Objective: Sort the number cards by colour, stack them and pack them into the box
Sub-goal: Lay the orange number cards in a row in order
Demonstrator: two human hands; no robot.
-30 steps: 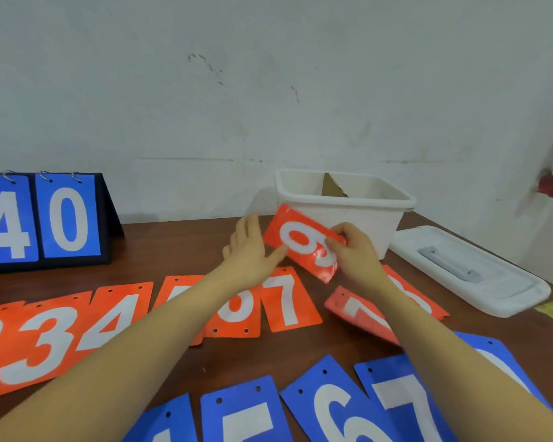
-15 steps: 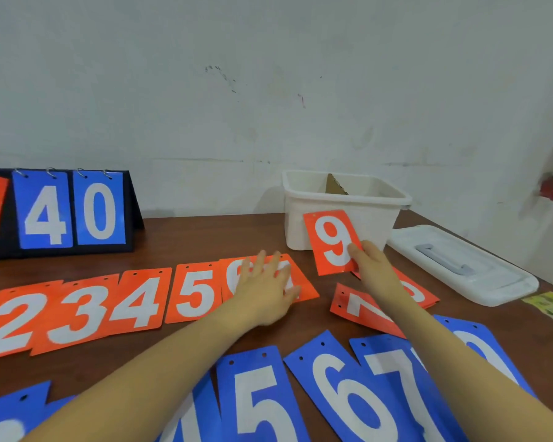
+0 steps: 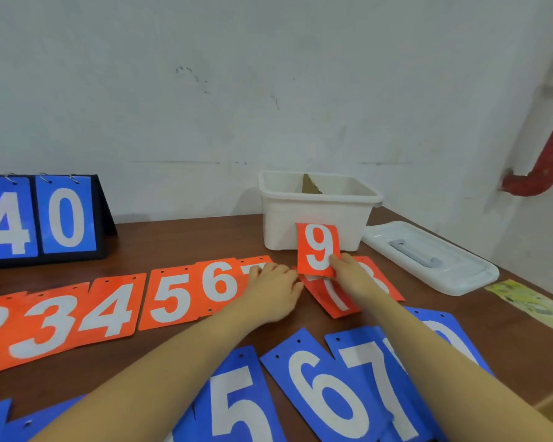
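Observation:
My right hand [image 3: 353,274] pinches the orange 9 card [image 3: 316,248] upright, just in front of the white box [image 3: 316,215]. Under it lie two more orange cards, one a 7 [image 3: 334,298] and one mostly hidden [image 3: 382,282]. My left hand [image 3: 273,290] lies flat, fingers apart, on the right end of a row of orange cards [image 3: 170,298] showing 2 to 7. A row of blue cards [image 3: 320,387] showing 5, 6, 7 lies nearest me. The box is open with a brown piece inside.
The box's white lid [image 3: 428,256] with a grey handle lies right of the box. A flip scoreboard [image 3: 45,218] showing blue 4 and 0 stands at the back left. A yellow-green paper [image 3: 530,303] lies at the table's right edge. A red pipe [image 3: 549,154] runs on the wall.
My left hand let go of the 9 card and came down onto the orange row. My right hand turned the 9 upright and lowered it in front of the box.

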